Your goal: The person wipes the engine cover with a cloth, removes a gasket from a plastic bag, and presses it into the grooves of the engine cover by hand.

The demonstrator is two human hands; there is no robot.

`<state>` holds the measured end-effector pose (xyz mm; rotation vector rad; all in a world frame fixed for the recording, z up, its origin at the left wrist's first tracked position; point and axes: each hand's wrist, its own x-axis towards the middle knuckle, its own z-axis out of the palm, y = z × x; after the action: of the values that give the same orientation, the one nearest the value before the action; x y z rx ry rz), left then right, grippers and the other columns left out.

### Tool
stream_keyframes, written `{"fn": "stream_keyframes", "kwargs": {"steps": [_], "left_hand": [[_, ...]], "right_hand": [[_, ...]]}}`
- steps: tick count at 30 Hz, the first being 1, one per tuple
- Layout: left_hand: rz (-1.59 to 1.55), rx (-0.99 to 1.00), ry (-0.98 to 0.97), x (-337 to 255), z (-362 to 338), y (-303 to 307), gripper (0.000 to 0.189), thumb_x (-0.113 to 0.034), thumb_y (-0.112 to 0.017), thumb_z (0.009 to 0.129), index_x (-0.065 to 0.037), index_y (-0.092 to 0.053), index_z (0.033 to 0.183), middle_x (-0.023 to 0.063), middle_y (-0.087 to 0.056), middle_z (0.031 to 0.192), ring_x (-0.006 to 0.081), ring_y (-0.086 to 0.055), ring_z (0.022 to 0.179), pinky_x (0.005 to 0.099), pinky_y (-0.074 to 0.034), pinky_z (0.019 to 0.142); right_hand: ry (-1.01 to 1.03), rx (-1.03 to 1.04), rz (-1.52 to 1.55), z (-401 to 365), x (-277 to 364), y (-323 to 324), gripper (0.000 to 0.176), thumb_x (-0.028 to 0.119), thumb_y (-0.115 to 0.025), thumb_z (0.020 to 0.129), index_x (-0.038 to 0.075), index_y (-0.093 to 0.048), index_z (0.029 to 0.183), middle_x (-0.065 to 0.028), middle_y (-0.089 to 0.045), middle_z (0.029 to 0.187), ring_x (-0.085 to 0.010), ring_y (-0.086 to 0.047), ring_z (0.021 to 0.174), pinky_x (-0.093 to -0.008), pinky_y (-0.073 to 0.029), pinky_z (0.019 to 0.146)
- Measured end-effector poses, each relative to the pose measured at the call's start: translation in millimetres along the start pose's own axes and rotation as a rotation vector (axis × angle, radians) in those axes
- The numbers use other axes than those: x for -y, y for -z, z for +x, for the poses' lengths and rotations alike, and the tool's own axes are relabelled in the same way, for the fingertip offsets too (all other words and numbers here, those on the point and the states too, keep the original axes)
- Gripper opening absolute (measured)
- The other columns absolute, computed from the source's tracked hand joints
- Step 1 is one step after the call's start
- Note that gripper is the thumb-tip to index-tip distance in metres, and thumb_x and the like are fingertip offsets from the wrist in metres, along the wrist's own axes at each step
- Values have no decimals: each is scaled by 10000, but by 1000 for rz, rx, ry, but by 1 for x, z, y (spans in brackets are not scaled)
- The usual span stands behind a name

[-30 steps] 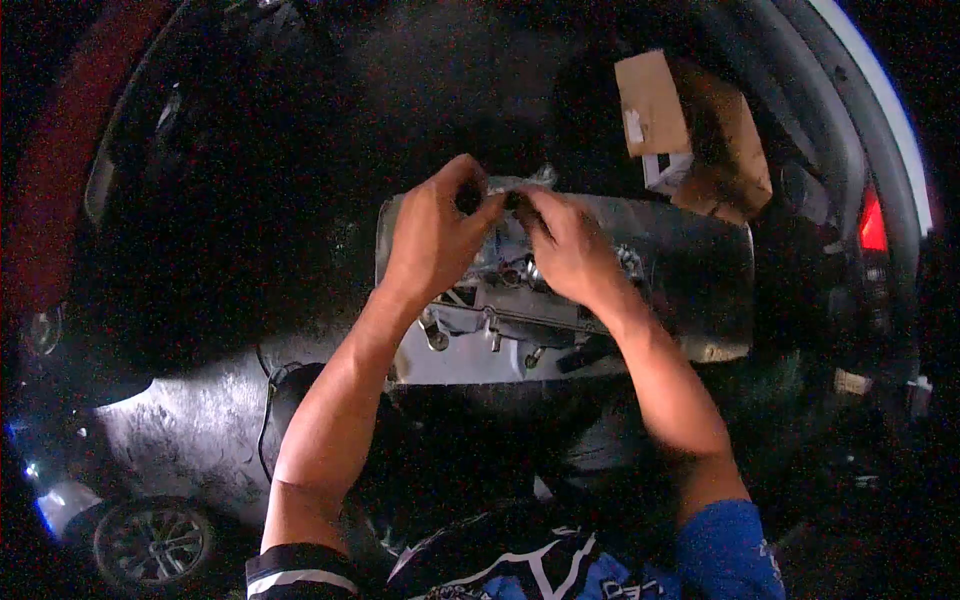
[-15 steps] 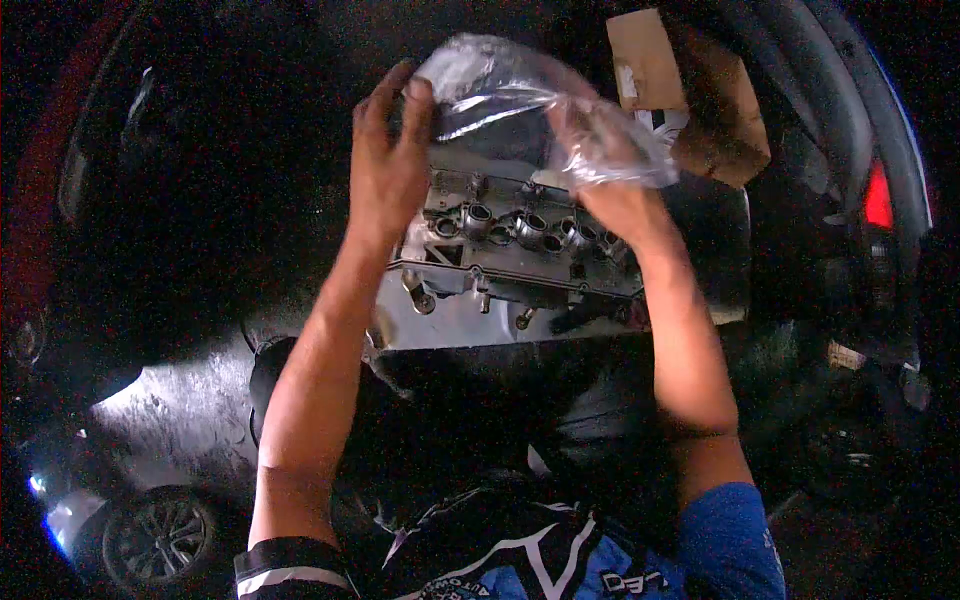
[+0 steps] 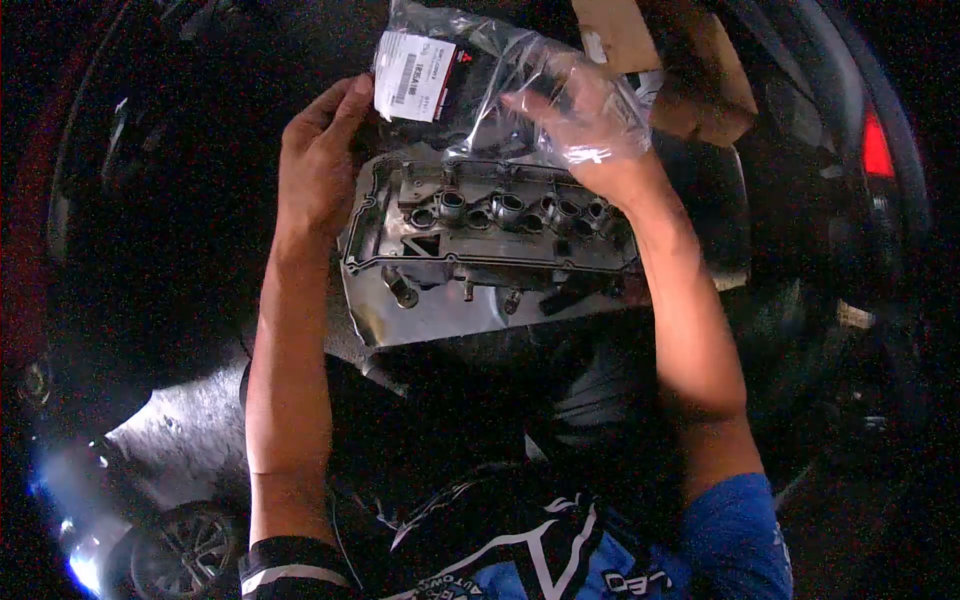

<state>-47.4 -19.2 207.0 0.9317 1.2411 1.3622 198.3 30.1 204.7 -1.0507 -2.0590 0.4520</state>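
Note:
A clear plastic bag (image 3: pixel 490 130) with a white printed label (image 3: pixel 414 78) is held up above an engine valve cover (image 3: pixel 480 235). My left hand (image 3: pixel 322 155) pinches the bag's left edge, beside the label. My right hand (image 3: pixel 590 115) is inside the bag at its right end, seen through the plastic, thumb and fingers apart with nothing visible between them. The valve cover lies with its hollow side up, showing several round tubes and a dark seal line along its rim. Whether the bag contains anything else is hard to tell.
Beneath the valve cover is a flat metallic sheet (image 3: pixel 430 322). An open cardboard box (image 3: pixel 700 80) stands at the back right. A car's red tail light (image 3: pixel 877 158) shows at the right, and a car wheel (image 3: pixel 185 550) at the lower left. The surroundings are dark.
The bag has turned so its printed label now faces me. My left hand has shifted left and down, and the bag is stretched wider. My right hand remains inside it.

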Motion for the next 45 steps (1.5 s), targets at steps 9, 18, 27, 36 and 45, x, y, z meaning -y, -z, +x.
{"fn": "stream_keyframes", "kwargs": {"steps": [9,18,27,36,45], "left_hand": [[1424,-304,-364,45,46,73,342,-163,-625,914,-17,-638,1223,156,-694,1181,316,-675,1063,384,-532,915],[1019,-239,-329,32,53,42,355,-234,-591,975,29,-633,1210,168,-651,1196,256,-612,1091,365,-484,936],[699,473,-368,135,81,-161,370,-220,-515,1017,-44,-573,1338,124,-631,1260,239,-600,1123,358,-477,978],[431,291,-772,130,237,-424,450,-299,-501,1030,-43,-515,1400,141,-603,1363,274,-641,1114,397,-531,942],[-395,577,280,109,177,-427,625,-511,-417,1035,-31,-464,1432,144,-603,1332,281,-609,1173,412,-488,996]], "right_hand": [[-269,-292,210,-3,-44,48,291,221,-648,933,7,-654,1130,-125,-699,1031,-250,-656,952,-380,-500,903],[-523,-570,674,-13,-93,136,267,215,-612,963,10,-608,1134,-108,-672,945,-217,-643,754,-352,-523,666],[-240,-399,460,-33,-63,158,241,66,-596,932,-49,-525,1131,-274,-644,954,-472,-642,906,-503,-507,793],[-130,-653,370,-44,-77,173,309,54,-617,905,-40,-520,1183,-306,-615,1067,-505,-605,1013,-501,-489,870],[-357,-593,244,-48,-220,230,327,199,-629,947,-23,-585,1183,-214,-655,1043,-332,-637,927,-407,-501,809]]}}
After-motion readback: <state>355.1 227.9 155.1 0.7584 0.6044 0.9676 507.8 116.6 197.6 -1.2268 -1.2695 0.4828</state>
